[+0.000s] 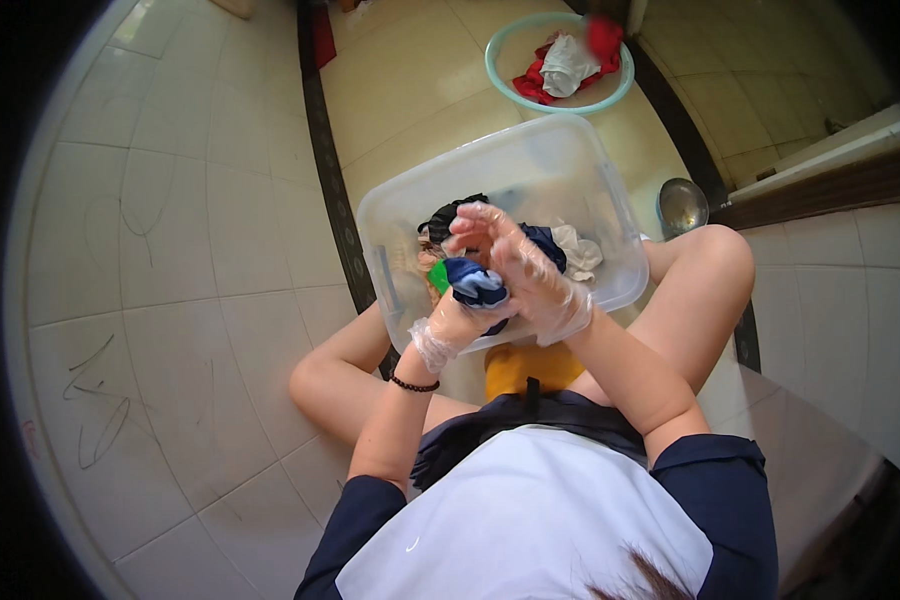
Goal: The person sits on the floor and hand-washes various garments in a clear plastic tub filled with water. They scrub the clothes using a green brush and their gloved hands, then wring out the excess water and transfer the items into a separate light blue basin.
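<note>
A bunched dark-blue cloth with light-blue patches [480, 284] sits in my left hand [452, 322], whose fingers close round it. Beside it a bright green piece [437, 276] shows; I cannot make out whether it belongs to the cloth. My right hand [542, 276] is held up just right of the cloth, fingers stretched and slightly curved, with nothing in them. Thin clear plastic gloves cover both hands. Below them is a translucent plastic tub [625, 225] holding a black cloth [452, 218], a navy cloth [544, 243] and an off-white cloth [577, 253].
Beyond the tub stands a pale-green round basin [500, 88] with red and white cloths. A metal bowl [683, 207] lies to the right, by the door frame. A yellow seat [530, 371] is under me. A tiled wall [170, 250] rises at left.
</note>
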Demonstrator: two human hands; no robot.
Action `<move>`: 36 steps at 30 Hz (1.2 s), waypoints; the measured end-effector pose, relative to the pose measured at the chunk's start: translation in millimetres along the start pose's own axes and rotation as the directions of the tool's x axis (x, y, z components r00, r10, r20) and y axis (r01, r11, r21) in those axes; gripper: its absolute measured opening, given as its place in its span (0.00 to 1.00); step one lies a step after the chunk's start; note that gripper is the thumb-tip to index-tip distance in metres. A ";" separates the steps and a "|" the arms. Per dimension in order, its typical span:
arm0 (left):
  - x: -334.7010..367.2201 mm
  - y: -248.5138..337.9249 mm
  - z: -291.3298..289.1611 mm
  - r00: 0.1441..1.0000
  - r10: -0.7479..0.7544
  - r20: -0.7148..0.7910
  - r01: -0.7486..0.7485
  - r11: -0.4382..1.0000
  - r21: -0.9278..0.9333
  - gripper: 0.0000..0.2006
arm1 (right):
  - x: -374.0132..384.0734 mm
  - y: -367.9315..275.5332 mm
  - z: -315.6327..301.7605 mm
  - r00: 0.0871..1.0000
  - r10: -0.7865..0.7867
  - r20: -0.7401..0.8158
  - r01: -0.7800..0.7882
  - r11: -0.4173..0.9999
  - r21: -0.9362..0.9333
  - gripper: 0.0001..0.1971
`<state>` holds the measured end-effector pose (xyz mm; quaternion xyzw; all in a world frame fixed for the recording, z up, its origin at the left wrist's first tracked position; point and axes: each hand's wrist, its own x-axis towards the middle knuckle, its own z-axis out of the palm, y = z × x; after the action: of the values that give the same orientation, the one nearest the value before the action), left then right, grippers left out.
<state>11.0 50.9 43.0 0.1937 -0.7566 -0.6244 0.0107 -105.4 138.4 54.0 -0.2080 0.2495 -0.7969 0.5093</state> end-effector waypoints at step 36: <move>34.4 33.8 -10.6 0.916 -0.203 -0.347 -0.213 0.489 -0.846 0.28 | 7.6 36.6 -66.8 0.908 -0.005 -0.419 -0.282 0.733 -0.619 0.16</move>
<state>-27.5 35.3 69.6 0.2829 -0.3167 -0.8660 0.2641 -121.6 130.8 -20.4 -0.1922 0.6296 -0.6381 0.3994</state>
